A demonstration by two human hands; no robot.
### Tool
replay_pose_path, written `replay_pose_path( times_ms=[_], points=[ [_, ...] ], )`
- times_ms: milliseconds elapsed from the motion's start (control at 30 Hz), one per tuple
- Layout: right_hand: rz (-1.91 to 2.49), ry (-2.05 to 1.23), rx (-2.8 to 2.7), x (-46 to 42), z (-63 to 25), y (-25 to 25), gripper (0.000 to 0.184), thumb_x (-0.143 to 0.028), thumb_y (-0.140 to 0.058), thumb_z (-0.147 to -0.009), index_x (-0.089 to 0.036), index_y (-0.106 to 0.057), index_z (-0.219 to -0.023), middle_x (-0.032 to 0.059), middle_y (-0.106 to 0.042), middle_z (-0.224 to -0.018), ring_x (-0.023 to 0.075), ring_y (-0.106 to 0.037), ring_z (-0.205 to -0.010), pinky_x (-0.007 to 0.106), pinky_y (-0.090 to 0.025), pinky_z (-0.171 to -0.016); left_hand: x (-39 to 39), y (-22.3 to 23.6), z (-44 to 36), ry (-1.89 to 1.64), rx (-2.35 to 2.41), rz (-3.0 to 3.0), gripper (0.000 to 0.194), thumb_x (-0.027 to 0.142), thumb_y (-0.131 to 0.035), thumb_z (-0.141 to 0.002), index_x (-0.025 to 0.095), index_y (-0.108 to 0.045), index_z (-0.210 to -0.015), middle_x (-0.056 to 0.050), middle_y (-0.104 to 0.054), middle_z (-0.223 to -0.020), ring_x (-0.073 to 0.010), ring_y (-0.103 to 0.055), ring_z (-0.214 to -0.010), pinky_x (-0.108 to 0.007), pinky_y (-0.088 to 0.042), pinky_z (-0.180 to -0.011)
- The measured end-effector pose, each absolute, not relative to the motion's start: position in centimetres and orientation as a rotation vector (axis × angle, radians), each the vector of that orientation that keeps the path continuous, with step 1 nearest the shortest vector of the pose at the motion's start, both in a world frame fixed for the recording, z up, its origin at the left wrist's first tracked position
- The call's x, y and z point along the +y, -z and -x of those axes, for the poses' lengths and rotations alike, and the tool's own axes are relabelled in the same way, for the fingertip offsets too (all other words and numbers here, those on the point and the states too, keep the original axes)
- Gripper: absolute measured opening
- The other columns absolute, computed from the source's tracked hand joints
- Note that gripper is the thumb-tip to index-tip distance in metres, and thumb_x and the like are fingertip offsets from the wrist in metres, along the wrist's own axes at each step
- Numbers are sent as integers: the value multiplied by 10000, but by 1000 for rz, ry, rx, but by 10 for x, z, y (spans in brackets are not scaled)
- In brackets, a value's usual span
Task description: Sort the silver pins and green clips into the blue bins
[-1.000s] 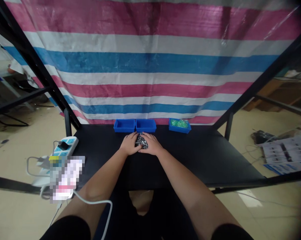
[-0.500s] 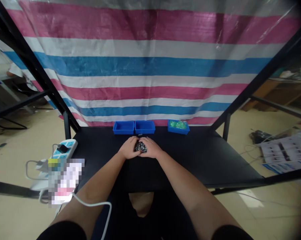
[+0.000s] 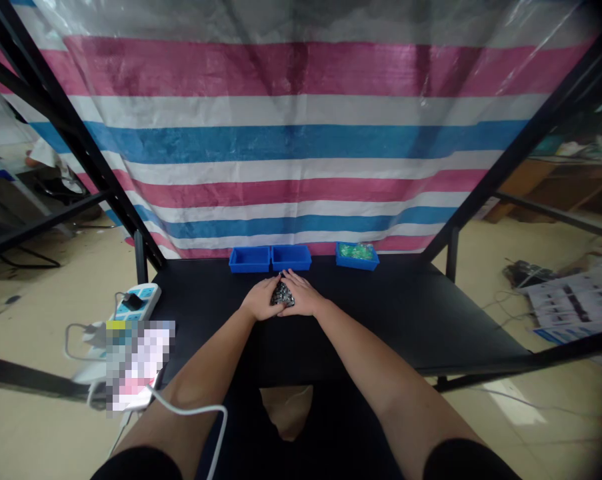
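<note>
A heap of small shiny metal-like parts (image 3: 282, 294) lies on the black table, too small for me to tell their exact kind. My left hand (image 3: 261, 299) curves round its left side and my right hand (image 3: 303, 295) round its right. The thumbs meet at the near edge of the heap, while the fingertips come together at its far edge. Between them the two hands enclose the parts. Just beyond my fingertips stand two blue trays, a left one (image 3: 251, 269) and a right one (image 3: 291, 267).
Farther right stands a blue tray (image 3: 357, 266) filled with green and clear pieces. At the table's left edge are a power strip (image 3: 148, 293) with plugs and a blurred-out item (image 3: 141, 363) with a white cable (image 3: 191, 411). A striped sheet (image 3: 301, 143) hangs behind.
My fingertips have closed in at the far side, where a loose piece lay apart from the heap; it no longer shows separately. The view has tilted slightly.
</note>
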State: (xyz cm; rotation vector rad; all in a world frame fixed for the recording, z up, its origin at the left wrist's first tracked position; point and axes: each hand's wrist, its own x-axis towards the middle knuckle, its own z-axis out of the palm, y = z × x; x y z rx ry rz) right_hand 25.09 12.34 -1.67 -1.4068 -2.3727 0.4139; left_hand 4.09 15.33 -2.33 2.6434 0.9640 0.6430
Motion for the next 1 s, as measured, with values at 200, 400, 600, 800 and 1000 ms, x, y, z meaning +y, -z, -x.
replay_pose_path(
  times_ms=[200,400,600,800,1000],
  points=[
    [1391,-354,-2371,125,-249,17,1125,-716,-814,-555,-223,-411,-1483,141,-327,-1590,351,-195,-1511,544,-217,-1215,152,23,-42,-674,973,-2631,818,436,-678,-757,81,-439,-1454,-218,-489,-1480,-367,-461,-1373,-525,-338,-1187],
    [1388,-332,-2424,128,-247,16,1054,-715,-794,-599,-218,-444,-1460,143,-208,-1642,366,-157,-1520,556,-227,-1209,155,30,-41,-724,998,-2597,864,460,-673,-758,98,-390,-1491,-203,-392,-1553,-345,-329,-1469,-501,-305,-1214],
    [1360,-306,-2423,132,-243,21,1050,-708,-797,-597,-208,-447,-1451,151,-411,-1536,346,-320,-1459,557,-205,-1217,158,32,-44,-683,1100,-2597,870,477,-675,-748,99,-401,-1483,-208,-392,-1554,-356,-345,-1459,-507,-282,-1218],
    [1326,-300,-2359,130,-244,27,1008,-670,-816,-594,-213,-467,-1422,151,-454,-1499,331,-398,-1415,540,-234,-1213,156,25,-43,-743,1045,-2596,772,456,-708,-717,100,-524,-1377,-189,-560,-1380,-341,-529,-1287,-466,-392,-1154],
    [1247,-330,-2266,120,-244,22,839,-561,-849,-624,-230,-545,-1332,129,-575,-1373,312,-539,-1285,496,-395,-1117,149,18,-40,-832,984,-2516,584,427,-700,-750,170,-616,-1267,-121,-651,-1182,-290,-638,-1093,-424,-510,-1017]
  ],
)
